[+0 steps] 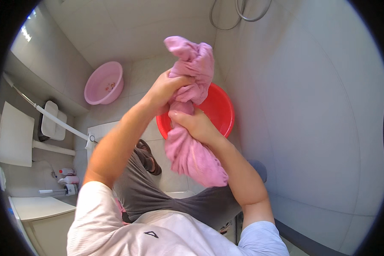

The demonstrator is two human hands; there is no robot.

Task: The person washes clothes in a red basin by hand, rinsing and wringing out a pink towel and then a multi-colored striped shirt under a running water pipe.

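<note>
A pink towel-like cloth (196,156) is bunched and twisted between my two hands. My left hand (171,88) grips its upper part, with the thumb laid across the folds. Just below, my right hand (196,123) is closed around the narrow middle of the cloth. One bunched end sticks up beyond my left hand, while the other fans out loosely toward my lap. Beneath the hands a red plastic basin (222,110) stands on the floor; the cloth and hands hide part of it, and I cannot tell what it contains.
A pink plastic basin (104,84) sits at the back left by the wall. To the left are a white pole (62,123), a waste bin (53,120) and several bottles (68,176). A metal shower hose (225,27) hangs at the top. A tiled wall (313,112) rises on the right.
</note>
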